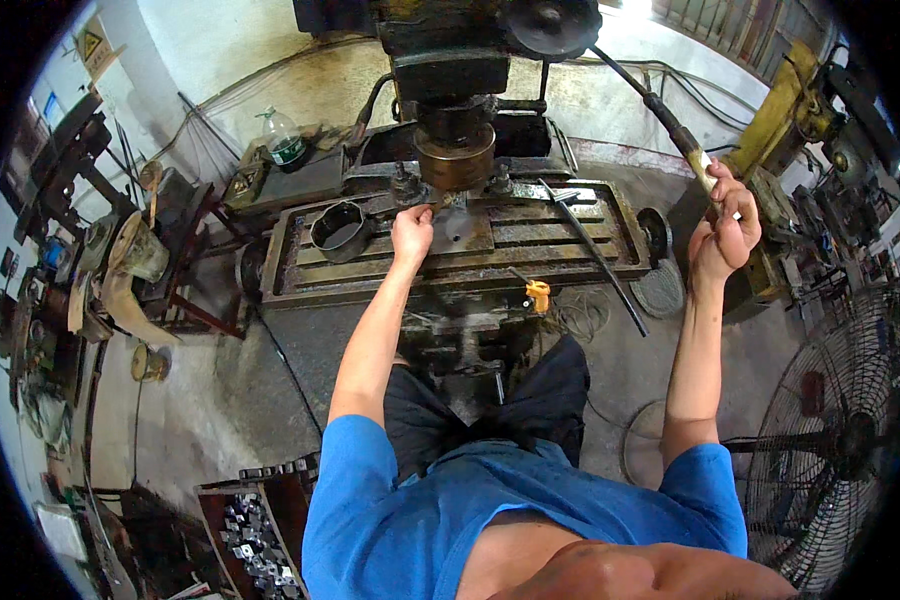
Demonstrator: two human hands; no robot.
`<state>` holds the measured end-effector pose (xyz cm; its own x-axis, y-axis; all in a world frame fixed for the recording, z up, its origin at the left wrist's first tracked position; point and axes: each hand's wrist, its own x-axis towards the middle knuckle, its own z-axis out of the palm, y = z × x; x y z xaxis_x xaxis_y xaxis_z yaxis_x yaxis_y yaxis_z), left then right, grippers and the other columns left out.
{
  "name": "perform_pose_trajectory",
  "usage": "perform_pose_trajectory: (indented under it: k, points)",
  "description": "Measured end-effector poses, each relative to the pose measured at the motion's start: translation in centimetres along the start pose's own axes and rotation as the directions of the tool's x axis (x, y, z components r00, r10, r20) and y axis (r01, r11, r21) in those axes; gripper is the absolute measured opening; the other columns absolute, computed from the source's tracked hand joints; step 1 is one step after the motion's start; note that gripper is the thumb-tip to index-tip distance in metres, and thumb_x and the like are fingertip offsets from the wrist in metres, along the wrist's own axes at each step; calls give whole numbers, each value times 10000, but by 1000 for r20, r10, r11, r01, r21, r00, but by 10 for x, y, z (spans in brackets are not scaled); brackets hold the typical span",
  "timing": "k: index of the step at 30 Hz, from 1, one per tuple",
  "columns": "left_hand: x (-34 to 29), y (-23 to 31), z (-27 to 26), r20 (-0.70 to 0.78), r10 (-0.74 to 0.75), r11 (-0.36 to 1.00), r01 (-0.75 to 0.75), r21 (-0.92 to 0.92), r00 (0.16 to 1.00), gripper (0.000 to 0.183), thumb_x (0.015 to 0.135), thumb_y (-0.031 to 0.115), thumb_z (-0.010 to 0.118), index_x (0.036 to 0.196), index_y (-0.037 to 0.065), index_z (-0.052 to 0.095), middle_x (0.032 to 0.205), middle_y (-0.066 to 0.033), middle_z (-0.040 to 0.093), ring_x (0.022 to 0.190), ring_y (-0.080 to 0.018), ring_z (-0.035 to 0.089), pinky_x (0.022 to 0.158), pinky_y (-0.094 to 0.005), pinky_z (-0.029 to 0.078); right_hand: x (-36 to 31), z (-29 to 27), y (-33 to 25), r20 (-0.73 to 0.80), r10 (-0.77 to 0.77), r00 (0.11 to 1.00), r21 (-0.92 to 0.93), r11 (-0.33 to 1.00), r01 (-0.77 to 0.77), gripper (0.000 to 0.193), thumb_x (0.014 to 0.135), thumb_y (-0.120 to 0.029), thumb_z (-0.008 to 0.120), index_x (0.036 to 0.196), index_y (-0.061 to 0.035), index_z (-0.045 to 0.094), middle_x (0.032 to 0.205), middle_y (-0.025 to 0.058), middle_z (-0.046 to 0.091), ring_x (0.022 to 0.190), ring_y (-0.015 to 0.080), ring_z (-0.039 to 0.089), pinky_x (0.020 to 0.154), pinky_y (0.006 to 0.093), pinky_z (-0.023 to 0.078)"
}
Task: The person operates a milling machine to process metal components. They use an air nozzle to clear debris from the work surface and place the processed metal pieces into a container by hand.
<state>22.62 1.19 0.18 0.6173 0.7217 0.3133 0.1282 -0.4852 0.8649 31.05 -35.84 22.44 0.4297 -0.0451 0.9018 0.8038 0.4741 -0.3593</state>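
My left hand (413, 235) is closed just left of the milling machine's round cutter head (455, 158). A thin piece seems to run from its fingers toward the work under the cutter, too small to make out. My right hand (727, 228) is raised and wrapped round the pale grip of a long machine lever (668, 118). A small white bit shows between its fingers. Below the cutter lies the slotted machine table (370, 277). A dark round pot (340, 232) stands on it, left of my left hand. The workpiece is mostly hidden under the cutter.
A long metal bar (598, 258) lies slanted over the table's front edge. Near it is a yellow air gun (538, 296). A plastic bottle (282, 138) stands back left. A large fan (830, 440) is at right, and a crate of metal parts (255, 535) at lower left.
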Motion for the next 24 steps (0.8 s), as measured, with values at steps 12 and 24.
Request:
perform_pose_trajectory:
  k: [12,24]
  points:
    - [-39,38,-41,323,-152,982,181,-61,934,232,839,136,510,1000,1,608,836,-159,647,781,-236,626,687,-318,465,-20,-7,12,-34,28,999,37,999,-27,140,561,-139,501,592,-40,407,731,101,498,936,305,497,958,482,273]
    - [-45,33,-54,197,60,996,-72,55,978,225,834,127,503,978,-9,609,852,-174,637,787,-259,627,706,-337,472,-32,-10,18,-21,44,999,70,997,-43,134,640,-105,518,596,-38,410,734,98,507,930,278,497,960,454,276]
